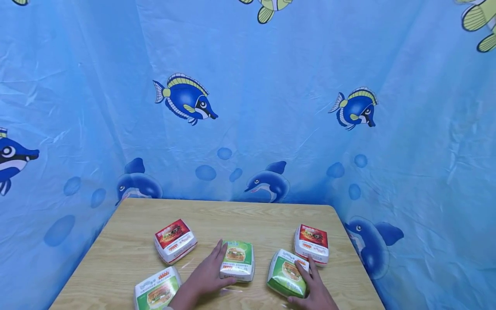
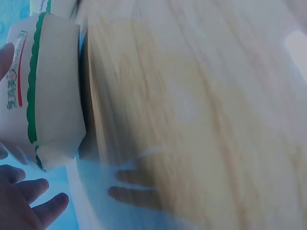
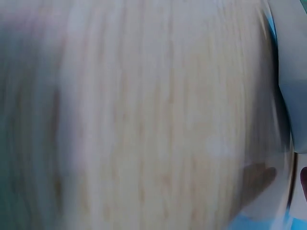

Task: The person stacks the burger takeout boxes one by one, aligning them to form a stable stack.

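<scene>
In the head view a green-and-white burger box (image 1: 236,260) sits mid-table. My left hand (image 1: 207,275) is at its left side, fingers extended along it and thumb near its front edge. The left wrist view shows that box's white side (image 2: 57,86) close up, with spread fingers (image 2: 33,191) below it. My right hand (image 1: 315,288) grips another green burger box (image 1: 286,273) at its right side, thumb at the front and a finger over the top edge. The right wrist view is blurred; a pale box side (image 3: 293,72) and one fingertip show at its right edge.
Behind the right hand stands a red-and-white burger box (image 1: 311,243), close to a finger. Another red box (image 1: 175,241) lies at the left, and a third green box (image 1: 156,290) is partly hidden by the left forearm. A blue sea-print curtain (image 1: 248,142) surrounds the wooden table (image 1: 224,213).
</scene>
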{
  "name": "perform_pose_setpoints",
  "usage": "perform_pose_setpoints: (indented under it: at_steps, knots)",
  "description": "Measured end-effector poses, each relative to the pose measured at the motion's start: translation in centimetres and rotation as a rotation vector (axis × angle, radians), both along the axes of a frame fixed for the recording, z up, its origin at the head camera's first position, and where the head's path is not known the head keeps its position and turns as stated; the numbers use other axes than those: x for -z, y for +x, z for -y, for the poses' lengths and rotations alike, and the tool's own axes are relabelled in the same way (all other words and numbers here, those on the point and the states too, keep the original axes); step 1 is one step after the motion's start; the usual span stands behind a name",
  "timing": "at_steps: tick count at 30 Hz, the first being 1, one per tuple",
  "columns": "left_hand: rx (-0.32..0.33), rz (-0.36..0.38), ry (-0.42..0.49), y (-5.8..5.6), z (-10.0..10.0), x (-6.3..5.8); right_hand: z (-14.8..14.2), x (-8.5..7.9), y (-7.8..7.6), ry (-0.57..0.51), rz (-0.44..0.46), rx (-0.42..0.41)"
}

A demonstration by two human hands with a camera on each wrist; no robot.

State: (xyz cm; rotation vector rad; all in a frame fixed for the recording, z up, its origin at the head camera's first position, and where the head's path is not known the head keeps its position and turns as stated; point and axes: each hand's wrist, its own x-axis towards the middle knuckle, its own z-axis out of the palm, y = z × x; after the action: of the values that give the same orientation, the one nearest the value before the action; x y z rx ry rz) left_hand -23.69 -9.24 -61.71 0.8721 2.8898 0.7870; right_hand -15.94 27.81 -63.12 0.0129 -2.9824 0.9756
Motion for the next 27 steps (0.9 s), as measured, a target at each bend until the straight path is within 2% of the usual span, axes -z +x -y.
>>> perform_pose_setpoints:
  at_steps: [7,12,18,27]
  knots:
    - [-0.029,0.008,0.026,0.5,-0.6,0.3,0.1,0.2,-0.1,-0.028,0.052,0.022]
    - [-0.047,0.043,0.032,0.5,-1.0,0.5,0.2,0.1,-0.4,-0.016,0.063,0.019]
    - [-0.067,0.067,0.075,0.6,-1.1,1.0,0.2,0.1,-0.4,0.005,0.024,0.017]
    - [-0.107,0.027,0.108,0.7,-0.7,1.8,0.4,-0.5,-0.7,-0.008,-0.035,0.044]
